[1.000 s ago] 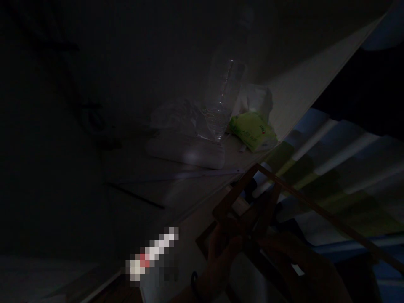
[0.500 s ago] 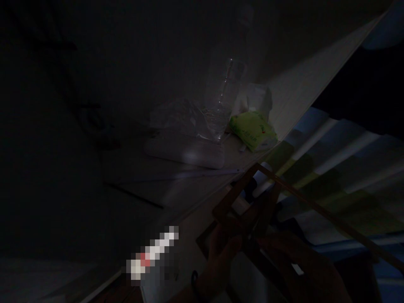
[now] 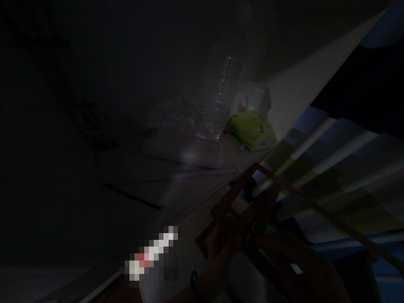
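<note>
The view is very dark. A brown wooden frame-like structure point(image 3: 235, 189) with several bars slants across the lower right. My left hand point(image 3: 221, 254), with a dark band point(image 3: 194, 283) at its wrist, has its fingers wrapped round one part of the structure. Just to the right, my right hand point(image 3: 307, 265) is closed, its fingertips pinched together by a bar near the left thumb. Whatever sits between those fingertips is too dark to make out.
Beyond my hands are a green tissue pack point(image 3: 252, 129), a clear plastic bottle point(image 3: 225, 92), a crumpled clear bag point(image 3: 176, 113) and a pale rounded case point(image 3: 183, 150). A thin dark stick point(image 3: 132, 196) lies to the left. Striped curtain-like cloth point(image 3: 328, 168) hangs at right.
The view has shifted very slightly. Both hands and the wooden structure keep nearly the same places.
</note>
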The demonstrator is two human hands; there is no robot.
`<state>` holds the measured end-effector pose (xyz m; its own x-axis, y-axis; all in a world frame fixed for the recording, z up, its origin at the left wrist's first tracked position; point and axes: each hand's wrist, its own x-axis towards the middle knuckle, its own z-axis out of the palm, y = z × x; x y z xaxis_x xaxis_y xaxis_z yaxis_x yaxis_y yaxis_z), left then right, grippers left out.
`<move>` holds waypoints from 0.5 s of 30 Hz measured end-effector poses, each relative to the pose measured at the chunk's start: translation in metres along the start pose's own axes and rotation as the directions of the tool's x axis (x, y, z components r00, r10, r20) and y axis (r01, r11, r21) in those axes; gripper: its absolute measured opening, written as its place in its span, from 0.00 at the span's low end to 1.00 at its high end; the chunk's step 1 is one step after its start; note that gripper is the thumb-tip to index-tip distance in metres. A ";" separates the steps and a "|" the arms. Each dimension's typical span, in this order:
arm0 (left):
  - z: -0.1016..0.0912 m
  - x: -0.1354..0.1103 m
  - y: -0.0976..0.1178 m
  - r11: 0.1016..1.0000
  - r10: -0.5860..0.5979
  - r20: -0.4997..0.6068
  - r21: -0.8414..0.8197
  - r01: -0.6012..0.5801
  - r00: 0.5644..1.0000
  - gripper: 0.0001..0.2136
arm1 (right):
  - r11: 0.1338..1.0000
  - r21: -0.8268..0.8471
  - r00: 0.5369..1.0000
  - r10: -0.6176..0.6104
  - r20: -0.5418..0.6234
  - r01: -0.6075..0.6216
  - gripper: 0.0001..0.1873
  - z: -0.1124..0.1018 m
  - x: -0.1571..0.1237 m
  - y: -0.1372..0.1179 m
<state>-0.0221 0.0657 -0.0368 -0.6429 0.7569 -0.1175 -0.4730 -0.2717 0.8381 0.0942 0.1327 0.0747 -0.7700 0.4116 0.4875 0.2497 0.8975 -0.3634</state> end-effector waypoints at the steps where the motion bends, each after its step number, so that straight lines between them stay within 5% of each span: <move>1: 0.000 0.000 0.000 1.000 -0.002 -0.012 -0.008 0.002 1.000 0.13 | 1.000 0.000 1.000 -0.011 -0.005 0.011 0.09 0.000 0.000 0.000; 15: -0.002 0.001 -0.003 0.999 0.028 0.046 -0.024 -0.027 0.999 0.13 | 0.999 0.027 0.999 -0.018 0.028 0.018 0.11 -0.001 -0.001 0.000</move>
<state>-0.0223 0.0659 -0.0400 -0.6276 0.7755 -0.0692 -0.4699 -0.3065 0.8278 0.0959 0.1330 0.0751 -0.7906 0.3905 0.4716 0.2200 0.9000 -0.3764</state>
